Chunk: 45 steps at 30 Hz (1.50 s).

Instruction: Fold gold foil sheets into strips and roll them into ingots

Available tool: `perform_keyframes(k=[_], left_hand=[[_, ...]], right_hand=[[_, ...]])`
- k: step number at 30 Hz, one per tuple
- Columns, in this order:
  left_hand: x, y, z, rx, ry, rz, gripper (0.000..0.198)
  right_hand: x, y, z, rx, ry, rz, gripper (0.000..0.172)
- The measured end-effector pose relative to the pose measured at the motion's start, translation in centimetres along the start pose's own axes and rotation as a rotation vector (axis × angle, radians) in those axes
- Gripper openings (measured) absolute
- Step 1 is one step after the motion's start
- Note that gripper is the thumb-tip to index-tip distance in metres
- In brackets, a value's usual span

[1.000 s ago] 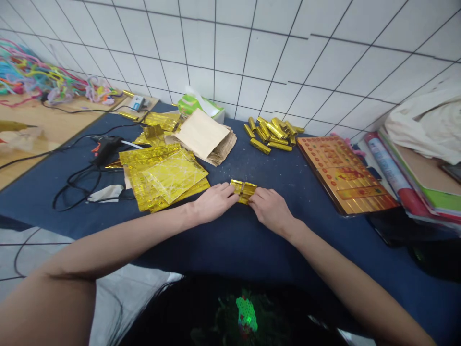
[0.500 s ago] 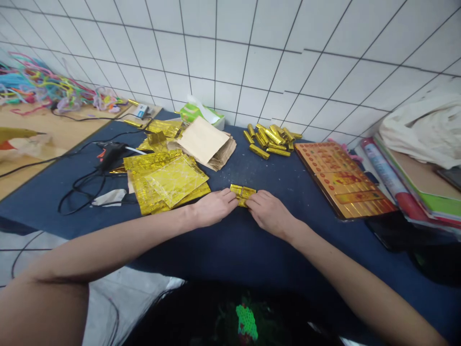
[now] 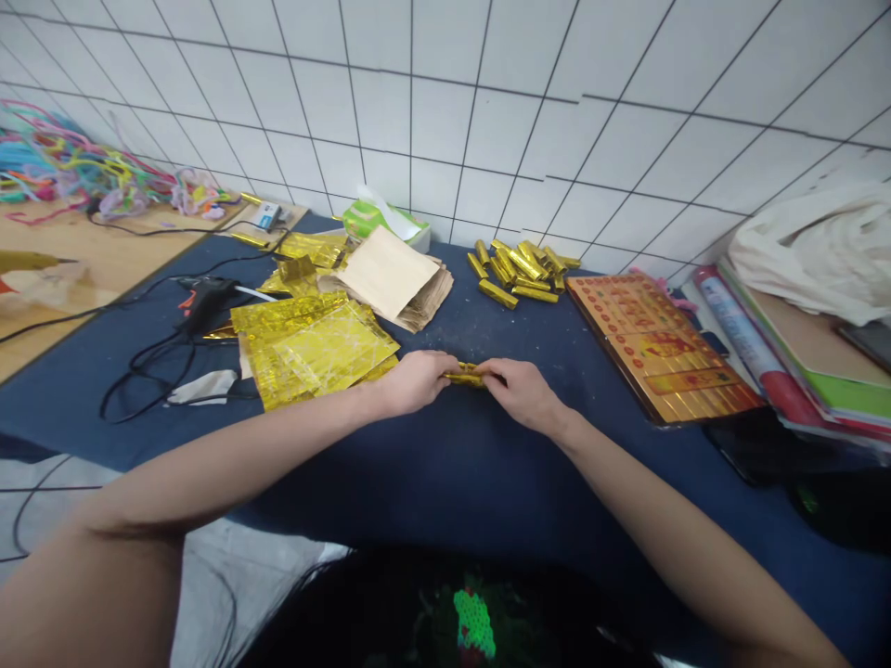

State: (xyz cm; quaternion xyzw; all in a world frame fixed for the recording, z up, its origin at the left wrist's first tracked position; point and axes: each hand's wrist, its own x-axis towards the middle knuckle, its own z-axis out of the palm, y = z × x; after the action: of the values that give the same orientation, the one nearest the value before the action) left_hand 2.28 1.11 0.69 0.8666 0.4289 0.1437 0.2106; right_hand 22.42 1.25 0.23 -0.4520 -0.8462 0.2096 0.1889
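A small folded piece of gold foil paper (image 3: 465, 377) lies low over the dark blue table cover (image 3: 445, 464), and both my hands pinch it. My left hand (image 3: 416, 379) grips its left end with closed fingers. My right hand (image 3: 519, 391) grips its right end the same way. Only a thin gold strip shows between the fingers. Just left of my left hand lies a stack of gold foil sheets (image 3: 316, 348). Behind the hands, near the wall, sits a pile of finished gold foil rolls (image 3: 519, 267).
A stack of brown paper (image 3: 396, 278) and a green tissue box (image 3: 380, 221) lie behind the foil. A black glue gun (image 3: 201, 295) with cables lies at left. A printed gold-and-red board (image 3: 658, 343) and stacked books (image 3: 786, 362) fill the right side.
The foil piece was a flat wider rectangle between my hands; now it is folded or rolled into a thin strip, with both hands closed further over it.
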Motion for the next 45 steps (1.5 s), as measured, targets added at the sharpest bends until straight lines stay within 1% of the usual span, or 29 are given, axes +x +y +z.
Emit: perform_keyframes(k=[3, 6, 11, 14, 20, 26, 33, 36, 40, 45], left_hand=[[1.1, -0.1, -0.7, -0.136, -0.057, -0.151, 0.016], [2.1, -0.4, -1.2, -0.213, -0.116, -0.249, 0.012], [3.1, -1.4, -0.8, -0.264, -0.155, -0.321, 0.005], [3.4, -1.6, -0.6, -0.275, -0.165, -0.348, 0.004], [4.0, -1.1, -1.0, -0.179, -0.156, -0.317, 0.015], [4.3, -1.0, -1.2, -0.032, -0.147, -0.268, 0.013], [4.1, -0.5, -1.0, 0.108, -0.169, -0.305, 0.011], [4.2, -0.5, -1.1, 0.125, -0.180, -0.290, 0.008], [3.6, -0.5, -1.2, 0.119, -0.153, -0.234, 0.002], [1.4, 0.5, -1.1, 0.088, -0.058, -0.181, 0.007]], right_hand=[[0.7, 0.3, -0.4, 0.125, -0.040, 0.090, 0.023], [1.3, 0.6, -0.5, 0.151, -0.054, 0.120, 0.022], [2.1, 0.8, -0.6, 0.129, -0.090, 0.171, 0.023], [2.4, 1.0, -0.7, 0.139, -0.114, 0.195, 0.023], [2.8, 1.1, -0.6, 0.143, -0.159, 0.242, 0.024], [2.7, 0.6, -0.5, 0.070, -0.120, 0.245, 0.025], [2.7, 0.3, -0.5, 0.033, -0.100, 0.233, 0.027], [2.8, 0.4, -0.5, 0.052, -0.082, 0.231, 0.026], [2.1, 0.5, -0.1, 0.086, -0.027, 0.192, 0.025], [0.6, 0.3, 0.4, 0.158, 0.141, 0.083, 0.017]])
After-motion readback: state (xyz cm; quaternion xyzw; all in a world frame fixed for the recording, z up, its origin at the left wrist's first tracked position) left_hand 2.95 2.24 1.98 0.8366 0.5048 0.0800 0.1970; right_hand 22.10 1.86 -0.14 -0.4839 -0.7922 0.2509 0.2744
